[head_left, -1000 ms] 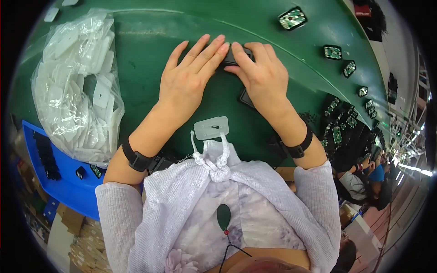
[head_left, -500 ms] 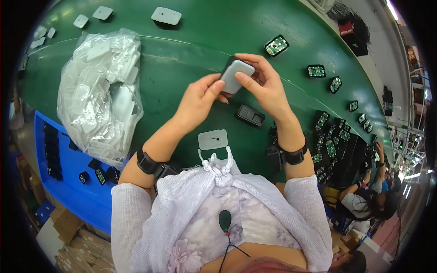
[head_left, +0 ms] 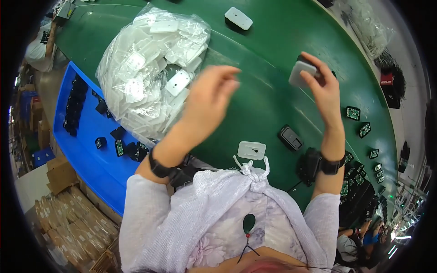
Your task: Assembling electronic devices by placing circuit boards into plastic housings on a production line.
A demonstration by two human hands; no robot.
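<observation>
Right hand (head_left: 326,88): pinching grey-covered black case (head_left: 299,73); left hand (head_left: 207,98): blurred, I cannot tell if empty; step, I judge: one-handed handling; next calls for steadiness

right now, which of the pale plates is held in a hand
The greyish pale plate gripped by the right hand; the others: a flat plate near the knotted ties, another plate atop a black base, many in the clear bag.

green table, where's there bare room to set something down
One bare patch lies between the left hand and right hand, bordered below by the flat white plate and black case. Another: between the right hand and white-topped block. Crowded: left, under the plastic bag of white pieces; lower right, among circuit boards.
</observation>
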